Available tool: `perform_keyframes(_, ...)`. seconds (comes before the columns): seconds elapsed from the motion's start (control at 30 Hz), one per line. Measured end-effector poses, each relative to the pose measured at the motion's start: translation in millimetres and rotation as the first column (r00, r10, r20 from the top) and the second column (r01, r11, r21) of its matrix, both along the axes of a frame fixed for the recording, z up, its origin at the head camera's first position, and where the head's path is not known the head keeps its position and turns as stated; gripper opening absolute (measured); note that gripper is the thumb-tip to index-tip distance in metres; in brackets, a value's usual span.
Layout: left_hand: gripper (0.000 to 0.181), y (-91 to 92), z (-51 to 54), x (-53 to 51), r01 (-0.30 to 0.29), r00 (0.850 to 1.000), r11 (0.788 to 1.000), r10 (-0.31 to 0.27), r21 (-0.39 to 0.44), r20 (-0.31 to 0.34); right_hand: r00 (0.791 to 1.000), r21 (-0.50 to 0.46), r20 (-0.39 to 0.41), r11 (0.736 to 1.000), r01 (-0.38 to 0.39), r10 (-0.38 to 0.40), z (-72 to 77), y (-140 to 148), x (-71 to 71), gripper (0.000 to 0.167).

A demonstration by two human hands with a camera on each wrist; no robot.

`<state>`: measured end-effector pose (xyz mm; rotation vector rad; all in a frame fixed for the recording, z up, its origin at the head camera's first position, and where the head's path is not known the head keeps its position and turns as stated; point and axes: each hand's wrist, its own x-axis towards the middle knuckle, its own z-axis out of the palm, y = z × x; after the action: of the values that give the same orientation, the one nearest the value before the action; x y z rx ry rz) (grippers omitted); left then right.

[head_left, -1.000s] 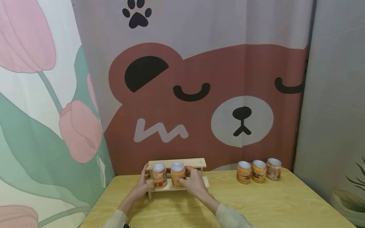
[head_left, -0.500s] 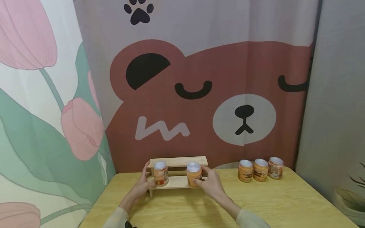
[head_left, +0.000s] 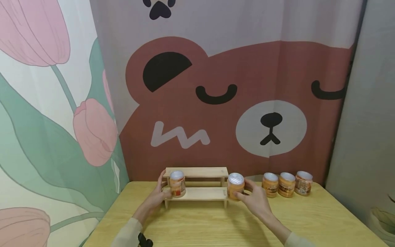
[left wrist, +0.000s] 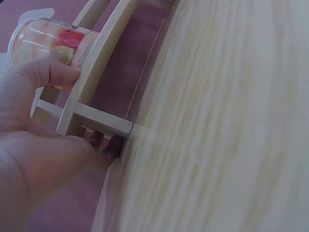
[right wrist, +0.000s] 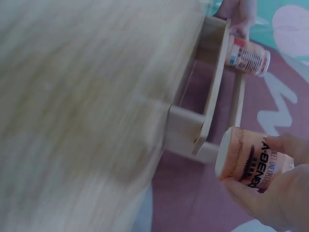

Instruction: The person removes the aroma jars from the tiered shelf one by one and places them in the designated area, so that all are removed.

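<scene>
A small two-step wooden rack (head_left: 202,194) stands on the table, and my left hand (head_left: 156,197) holds its left end. On the lower step there, an orange-labelled jar with a silver lid (head_left: 177,184) stands upright. The left thumb (left wrist: 63,73) overlaps this jar's lower part in the left wrist view; whether it presses the jar, I cannot tell. My right hand (head_left: 257,199) grips a second orange jar (head_left: 236,187) between thumb and fingers, just off the rack's right end. Black lettering shows on the held jar (right wrist: 248,157) in the right wrist view.
Three similar jars (head_left: 286,185) stand in a row at the back right of the yellow wood-grain table (head_left: 197,226). Behind the table hangs a curtain (head_left: 222,137) with a bear print. A tulip-print cloth (head_left: 46,137) hangs at the left.
My right hand has carried its jar rightward, from the middle of the lower step to beyond the rack's right end. The left hand keeps its hold. The head view has shifted slightly.
</scene>
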<state>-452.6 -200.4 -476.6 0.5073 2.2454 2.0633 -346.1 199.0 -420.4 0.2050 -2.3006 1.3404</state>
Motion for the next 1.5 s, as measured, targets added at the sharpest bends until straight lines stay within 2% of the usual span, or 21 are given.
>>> perform_keyframes(0.3,0.123,-0.3,1.5,1.6,0.001,1.0,1.0,-0.001,0.014,0.007,0.999,0.09,0.012,0.995,0.036,-0.037,-16.5,36.7,-4.5,0.063)
perform_keyframes(0.57,0.124,1.0,0.8,1.8,0.013,1.0,0.999,-0.013,0.039,0.003,0.997,0.149,-0.047,0.986,0.074,-0.067,-30.4,57.1,-27.9,0.059)
perform_keyframes(0.67,0.123,2.0,0.1,1.5,0.016,1.0,0.999,-0.016,0.031,-0.003,0.996,0.145,-0.04,0.986,0.081,-0.076,-35.0,62.4,-36.7,0.053)
perform_keyframes(0.87,0.121,2.3,-2.0,1.6,0.023,1.0,1.0,-0.023,0.021,-0.007,0.996,0.141,-0.01,0.986,0.085,-0.085,-42.3,68.9,-51.3,0.051)
perform_keyframes(1.07,0.123,1.7,-2.2,0.6,0.007,1.0,1.0,-0.007,0.014,-0.004,0.991,0.16,-0.039,0.978,0.132,-0.127,-46.2,70.3,-64.1,0.049)
perform_keyframes(1.27,0.123,2.0,-1.3,-0.2,0.009,1.0,1.0,-0.009,0.012,0.0,0.985,0.161,-0.044,0.972,0.172,-0.167,-49.2,69.9,-69.7,0.052)
perform_keyframes(1.5,0.122,1.6,0.3,0.6,-0.003,1.0,1.0,0.003,0.011,0.008,0.982,0.176,-0.077,0.967,0.183,-0.171,-53.5,70.7,-72.7,0.046)
